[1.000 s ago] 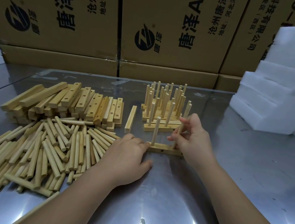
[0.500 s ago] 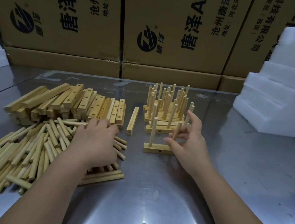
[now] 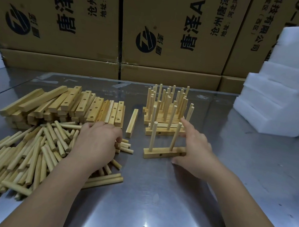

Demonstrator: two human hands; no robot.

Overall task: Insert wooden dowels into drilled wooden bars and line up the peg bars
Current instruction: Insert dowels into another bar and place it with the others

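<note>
Peg bar (image 3: 162, 153), two dowels upright, lies mid-table with the finished row (image 3: 165, 113) at its 12 o'clock; right hand (image 3: 194, 152) spread, fingers against its 3 o'clock end; left hand (image 3: 97, 141) curled over the dowel heap (image 3: 28, 152) at 9 o'clock, grasp indeterminate; judged light, rigid, tip-prone, so hold the base ends.

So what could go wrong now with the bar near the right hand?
The right hand touches only the right end of the near peg bar, so a push may turn it crooked against the finished row. The left hand rests on the loose dowels; some may roll into the bar's path.
</note>
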